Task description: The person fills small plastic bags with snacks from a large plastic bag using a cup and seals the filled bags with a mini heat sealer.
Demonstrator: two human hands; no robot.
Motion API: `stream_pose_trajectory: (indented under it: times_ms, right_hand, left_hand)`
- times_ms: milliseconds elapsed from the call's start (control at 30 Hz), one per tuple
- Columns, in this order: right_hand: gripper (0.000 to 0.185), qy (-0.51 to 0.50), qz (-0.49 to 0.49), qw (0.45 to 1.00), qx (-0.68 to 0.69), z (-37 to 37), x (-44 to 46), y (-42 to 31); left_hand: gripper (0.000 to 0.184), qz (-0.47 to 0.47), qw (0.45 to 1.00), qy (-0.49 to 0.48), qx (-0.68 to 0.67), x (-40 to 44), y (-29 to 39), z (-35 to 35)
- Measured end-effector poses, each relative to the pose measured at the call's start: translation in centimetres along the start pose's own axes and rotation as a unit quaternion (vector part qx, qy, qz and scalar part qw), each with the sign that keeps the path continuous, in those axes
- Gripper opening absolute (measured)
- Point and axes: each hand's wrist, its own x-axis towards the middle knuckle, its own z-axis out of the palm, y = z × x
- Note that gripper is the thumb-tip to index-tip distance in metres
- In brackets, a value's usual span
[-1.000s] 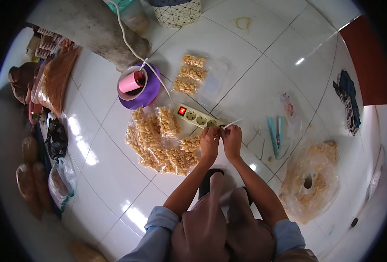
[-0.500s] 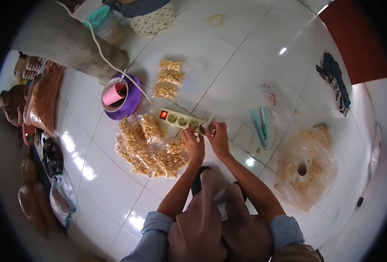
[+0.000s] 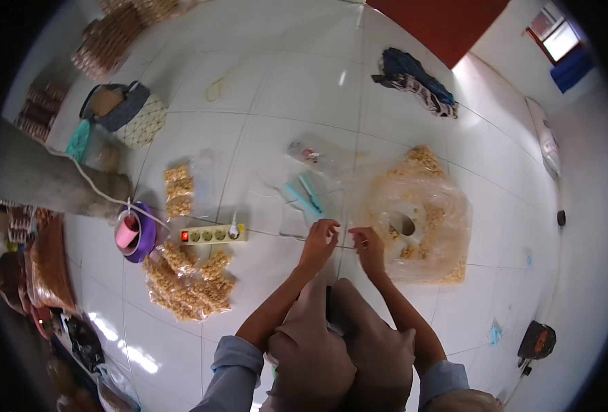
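Observation:
My left hand (image 3: 319, 247) is over the floor, just below a light-blue two-armed tool (image 3: 305, 197) that looks like a hair straightener, its arms spread apart. Its fingers are loosely bent and apart, with nothing visible in them. To its right, my right hand (image 3: 368, 250) is also loosely open, beside a large clear plastic bag (image 3: 448, 240) of yellowish curled snacks. The white power strip (image 3: 214, 234) lies to the left, with a lit red switch. A white plug (image 3: 233, 230) stands in its rightmost socket.
Filled snack packets (image 3: 191, 285) are piled below the power strip, with several smaller portions (image 3: 179, 191) above it. A purple basin (image 3: 146, 233) holds a pink cup (image 3: 127, 232). Dark cloth (image 3: 417, 79) lies farther off. A pillar (image 3: 50, 178) stands left.
Both hands have left the plug at the power strip and moved right, toward the light-blue tool and the large snack bag. The view has also turned to the right.

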Motion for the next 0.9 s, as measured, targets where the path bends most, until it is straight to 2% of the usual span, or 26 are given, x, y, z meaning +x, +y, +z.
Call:
stream_pose_trajectory:
  times_ms: [67, 100, 233, 300, 367, 433, 467, 500, 533, 600, 633, 667, 700, 767, 900]
  right_hand:
    - [0.011, 0.056, 0.062, 0.996, 0.025, -3.8, 0.6, -0.4]
    - [0.010, 0.073, 0.062, 0.995, 0.006, -5.4, 1.0, 0.7]
    - [0.010, 0.124, 0.043, 0.991, -0.012, -9.0, 2.6, 5.0]
    - [0.010, 0.119, 0.062, 0.991, -0.024, -9.6, 2.8, 7.2]
    - [0.011, 0.108, 0.076, 0.991, -0.034, -9.4, 2.7, 8.7]
    - [0.014, 0.113, 0.045, 0.989, -0.084, -8.3, 2.5, 8.9]
    - [0.014, 0.111, 0.054, 0.989, -0.076, -7.7, 2.5, 8.8]
    - [0.015, 0.096, 0.028, 0.991, -0.084, -7.2, 2.7, 8.1]
    - [0.017, 0.081, -0.001, 0.992, -0.092, -6.7, 3.1, 7.5]
    - [0.020, 0.066, -0.020, 0.994, -0.088, -5.2, 4.5, 6.9]
    - [0.022, 0.065, -0.072, 0.991, -0.090, -4.3, 5.4, 6.6]
    - [0.024, 0.065, -0.125, 0.986, -0.093, -3.3, 6.4, 6.4]
    - [0.024, 0.064, -0.124, 0.986, -0.092, -2.3, 7.6, 6.1]
    - [0.029, 0.017, -0.260, 0.962, -0.080, -0.5, 10.3, 5.8]
    - [0.030, -0.012, -0.255, 0.962, -0.102, 2.4, 14.4, 6.7]
  left_hand:
    - [0.021, 0.018, 0.998, -0.053, 0.007, 1.5, 1.8, 2.3]
    - [0.019, 0.034, 0.995, -0.097, 0.017, 2.1, 2.4, 3.5]
    - [0.019, 0.047, 0.989, -0.139, 0.003, 4.2, 3.6, 7.4]
    - [0.024, 0.097, 0.979, -0.173, 0.057, 5.1, 2.9, 9.1]
    - [0.024, 0.099, 0.977, -0.166, 0.090, 5.6, 2.1, 10.1]
    - [0.024, 0.101, 0.974, -0.157, 0.129, 6.0, 0.7, 10.8]
    - [0.024, 0.077, 0.984, -0.110, 0.119, 5.9, -0.2, 10.7]
    - [0.025, 0.053, 0.990, -0.064, 0.110, 5.8, -1.0, 10.5]
    - [0.025, 0.049, 0.989, -0.072, 0.116, 5.7, -1.8, 10.0]
    - [0.026, -0.011, 0.997, -0.015, 0.080, 6.0, -3.3, 8.8]
    - [0.026, -0.014, 0.996, -0.017, 0.083, 6.4, -4.1, 8.0]
    - [0.028, 0.015, 0.993, 0.008, 0.119, 7.0, -4.9, 7.2]
    - [0.030, 0.046, 0.986, 0.034, 0.155, 7.8, -5.5, 6.6]
    - [0.032, 0.056, 0.983, 0.044, 0.172, 9.7, -5.9, 5.7]
    - [0.047, 0.054, 0.972, 0.005, 0.229, 13.6, -8.0, 4.4]
